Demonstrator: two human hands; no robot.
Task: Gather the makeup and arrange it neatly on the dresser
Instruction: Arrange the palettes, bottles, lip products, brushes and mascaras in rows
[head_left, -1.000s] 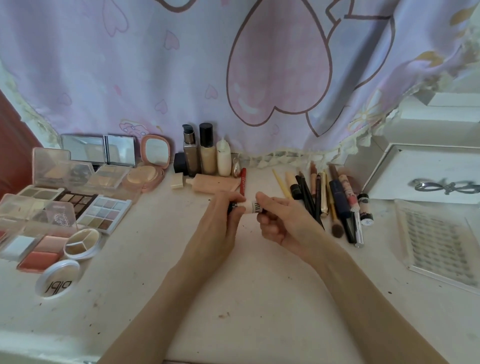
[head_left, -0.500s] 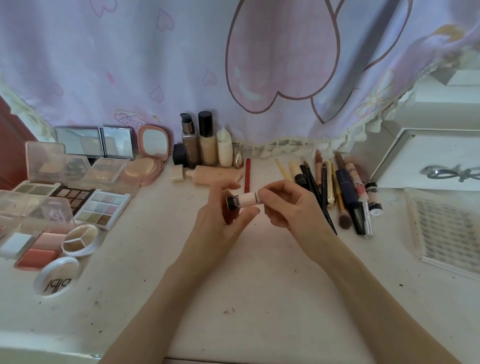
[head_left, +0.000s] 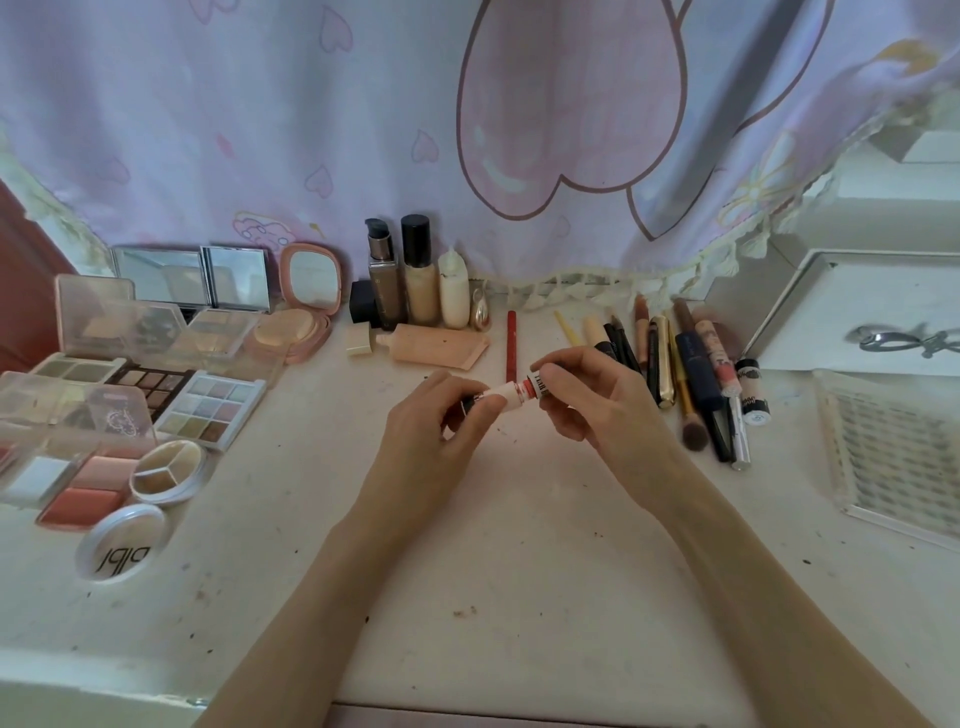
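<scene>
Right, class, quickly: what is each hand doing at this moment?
Left hand: pinches one end of the small tube.
Right hand: pinches its other end.

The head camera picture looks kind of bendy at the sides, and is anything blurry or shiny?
Head view: the wide lens bows the dresser's front edge and leans the white drawer box; soft daylight glows through the heart curtain, so shadows are faint; the open mirrors show pale reflections; the small tube held by the left hand and right hand looks slightly soft, its label unreadable.
</scene>
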